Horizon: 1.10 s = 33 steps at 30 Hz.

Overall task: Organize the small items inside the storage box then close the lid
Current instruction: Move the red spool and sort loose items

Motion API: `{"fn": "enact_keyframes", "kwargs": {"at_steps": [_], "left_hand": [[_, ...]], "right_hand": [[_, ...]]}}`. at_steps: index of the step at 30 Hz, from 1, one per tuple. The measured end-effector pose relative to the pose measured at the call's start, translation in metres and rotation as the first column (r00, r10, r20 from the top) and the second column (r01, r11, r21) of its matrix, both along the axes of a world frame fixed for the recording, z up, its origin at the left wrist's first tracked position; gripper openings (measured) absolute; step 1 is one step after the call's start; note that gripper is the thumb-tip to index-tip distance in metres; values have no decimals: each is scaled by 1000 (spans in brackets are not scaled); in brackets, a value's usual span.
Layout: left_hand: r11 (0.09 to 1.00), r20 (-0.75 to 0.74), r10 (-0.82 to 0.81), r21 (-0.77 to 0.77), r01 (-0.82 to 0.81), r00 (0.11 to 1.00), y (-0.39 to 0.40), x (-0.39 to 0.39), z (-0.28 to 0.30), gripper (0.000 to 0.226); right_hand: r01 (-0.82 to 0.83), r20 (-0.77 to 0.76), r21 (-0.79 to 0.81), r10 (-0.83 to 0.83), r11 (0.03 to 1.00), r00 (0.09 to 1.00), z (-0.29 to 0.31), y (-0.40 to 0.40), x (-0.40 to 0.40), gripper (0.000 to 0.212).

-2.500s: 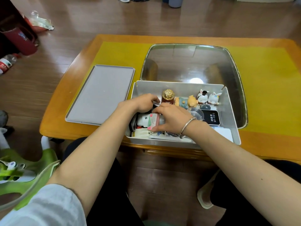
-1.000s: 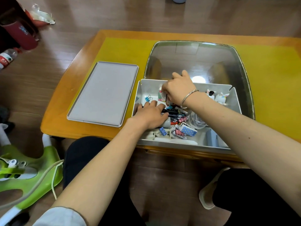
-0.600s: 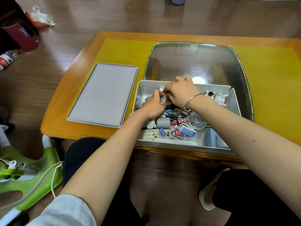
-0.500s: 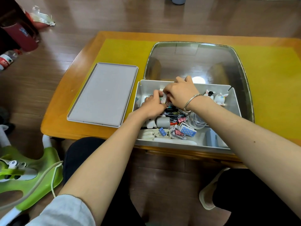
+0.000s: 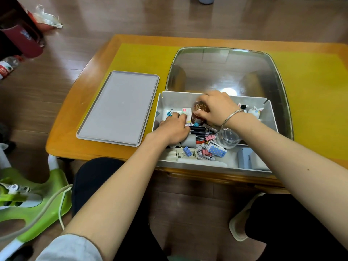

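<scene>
A grey storage box [image 5: 216, 165] sits at the table's near edge, its flat grey lid [image 5: 118, 108] lying to its left. Inside, my right hand [image 5: 216, 108] grips a small amber bottle with a gold cap [image 5: 200, 110] near the back wall. My left hand [image 5: 174, 129] lies knuckles-up over the loose items in the left half, its fingertips at a small white card [image 5: 185, 111]; whether it holds anything is hidden. Pens [image 5: 199, 129], pastel binder clips [image 5: 207, 147], a clear cup [image 5: 227, 138] and two white figurines [image 5: 253, 111] also lie in the box.
A large mirror-like metal tray [image 5: 226, 68] lies behind the box on the yellow mat [image 5: 316, 102]. The wooden table edge [image 5: 62, 136] is near my knees. A green plastic stool [image 5: 33, 204] stands on the floor at left, bottles [image 5: 7, 66] further back.
My right hand has shifted slightly and now grips the gold-capped bottle, which was hidden before. My left hand slid back toward me and lower over the pens.
</scene>
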<state>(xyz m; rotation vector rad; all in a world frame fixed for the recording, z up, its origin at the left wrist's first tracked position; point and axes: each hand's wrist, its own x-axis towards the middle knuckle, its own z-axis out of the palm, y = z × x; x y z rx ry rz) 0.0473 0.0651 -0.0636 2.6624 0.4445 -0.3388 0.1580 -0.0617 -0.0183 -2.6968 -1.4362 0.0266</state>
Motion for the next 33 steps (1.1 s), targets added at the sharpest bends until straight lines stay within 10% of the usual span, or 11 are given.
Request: {"fn": "enact_keyframes", "kwargs": {"at_steps": [33], "left_hand": [[982, -59, -62, 173, 71, 996, -3, 11, 3, 55]], "right_hand": [[27, -167, 83, -12, 996, 986, -8, 0, 0, 38]]}}
